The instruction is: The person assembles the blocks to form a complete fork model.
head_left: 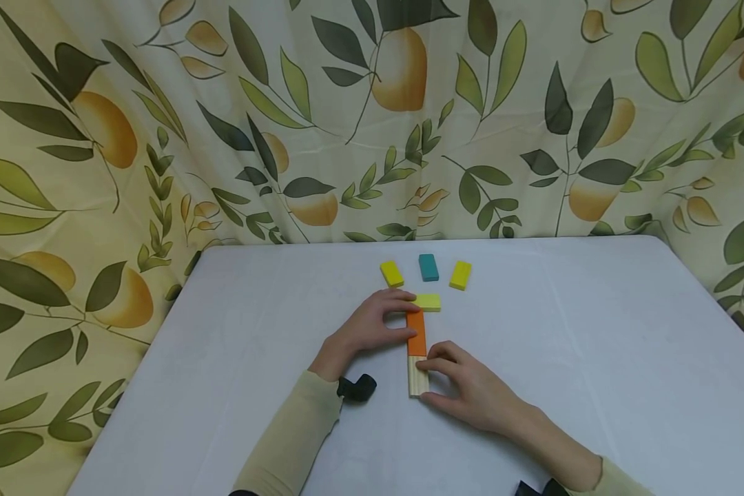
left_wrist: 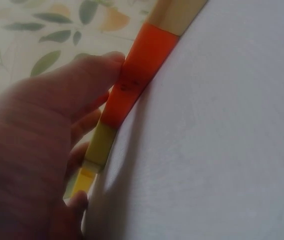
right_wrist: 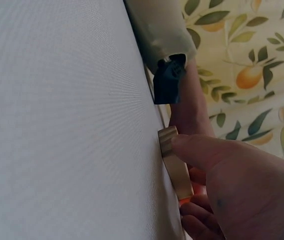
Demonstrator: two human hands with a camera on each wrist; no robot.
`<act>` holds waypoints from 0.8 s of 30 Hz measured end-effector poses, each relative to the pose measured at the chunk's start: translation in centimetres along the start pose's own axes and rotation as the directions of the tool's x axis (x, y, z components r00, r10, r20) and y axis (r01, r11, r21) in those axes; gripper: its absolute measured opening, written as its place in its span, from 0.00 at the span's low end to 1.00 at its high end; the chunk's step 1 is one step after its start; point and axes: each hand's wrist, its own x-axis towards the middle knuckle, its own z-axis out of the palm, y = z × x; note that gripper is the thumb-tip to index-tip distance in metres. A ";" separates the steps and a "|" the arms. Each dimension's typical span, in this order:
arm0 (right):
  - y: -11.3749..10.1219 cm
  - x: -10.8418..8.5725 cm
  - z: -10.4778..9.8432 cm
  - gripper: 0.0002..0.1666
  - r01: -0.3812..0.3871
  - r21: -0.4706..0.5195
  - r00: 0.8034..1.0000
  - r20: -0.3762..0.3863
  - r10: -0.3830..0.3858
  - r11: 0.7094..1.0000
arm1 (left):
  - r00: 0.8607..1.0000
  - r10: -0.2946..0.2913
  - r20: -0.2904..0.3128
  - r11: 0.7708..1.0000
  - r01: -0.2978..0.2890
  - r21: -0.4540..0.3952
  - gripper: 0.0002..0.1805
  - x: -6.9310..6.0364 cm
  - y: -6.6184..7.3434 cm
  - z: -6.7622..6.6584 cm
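An orange block (head_left: 416, 333) lies end to end with a plain wooden block (head_left: 418, 379) on the table, a light yellow block (head_left: 429, 302) lying crosswise at the orange one's far end. My left hand (head_left: 378, 322) has its thumb against the orange block (left_wrist: 142, 65) and its fingers at the far end of the row. Near the row's close end my right hand (head_left: 471, 387) grips the wooden block (right_wrist: 175, 167) between thumb and fingers; in the right wrist view the thumb lies on its side.
Beyond the row lie a yellow block (head_left: 392, 273), a teal block (head_left: 428, 267) and another yellow block (head_left: 461, 275). A patterned curtain (head_left: 359, 172) hangs behind the white table (head_left: 583, 331). A black wrist device (head_left: 357, 388) is on the left arm.
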 end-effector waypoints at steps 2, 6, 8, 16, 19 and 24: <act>0.0 0.0 0.0 0.24 -0.004 0.004 1.000 0.001 0.004 1.000 | 1.000 -0.003 0.003 1.000 0.003 -0.001 0.21 0.0 0.1 0.0; -0.1 0.0 0.1 0.24 -0.003 0.001 1.000 -0.001 0.003 1.000 | 1.000 -0.016 0.008 1.000 0.016 -0.003 0.21 -0.1 0.2 -0.1; -0.1 0.0 0.1 0.24 -0.004 -0.003 1.000 -0.001 0.004 1.000 | 1.000 -0.019 0.008 1.000 0.019 -0.003 0.22 -0.1 0.2 0.0; 0.0 -0.1 0.0 0.24 0.005 -0.015 1.000 -0.003 -0.005 1.000 | 1.000 0.002 0.009 1.000 -0.002 -0.004 0.22 -0.1 0.0 0.0; -0.1 -0.1 0.0 0.25 0.012 -0.013 1.000 -0.006 -0.012 1.000 | 1.000 0.012 0.007 1.000 -0.012 -0.005 0.22 -0.1 0.0 0.0; -0.1 -0.1 0.0 0.25 0.011 -0.018 1.000 -0.005 -0.011 1.000 | 1.000 0.007 0.011 1.000 -0.007 -0.002 0.21 -0.1 0.1 -0.1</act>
